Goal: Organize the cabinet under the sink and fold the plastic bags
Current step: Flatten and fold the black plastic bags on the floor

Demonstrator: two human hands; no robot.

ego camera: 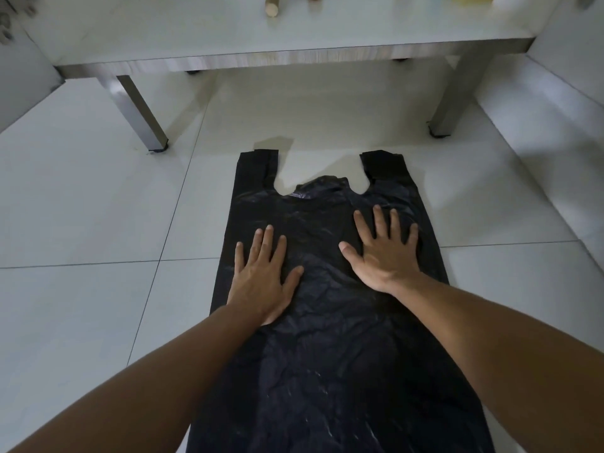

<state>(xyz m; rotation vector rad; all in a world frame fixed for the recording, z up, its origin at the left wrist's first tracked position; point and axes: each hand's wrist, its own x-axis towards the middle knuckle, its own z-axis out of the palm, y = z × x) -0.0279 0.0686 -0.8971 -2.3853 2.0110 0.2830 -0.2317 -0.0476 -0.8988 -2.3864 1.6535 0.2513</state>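
Note:
A large black plastic bag (327,338) lies spread flat on the white tiled floor, its two handles pointing away from me toward the table. My left hand (264,276) presses flat on the bag's left part, fingers straight and spread. My right hand (384,253) presses flat on the bag's right part, a little farther from me, fingers also spread. Neither hand holds anything. The bag's near end runs out of the bottom of the view between my forearms.
A low white table (294,57) with grey metal legs stands just beyond the bag's handles, with a wooden roller (272,6) on top. A white wall base (555,142) runs along the right. Bare tiles (98,223) lie to the left.

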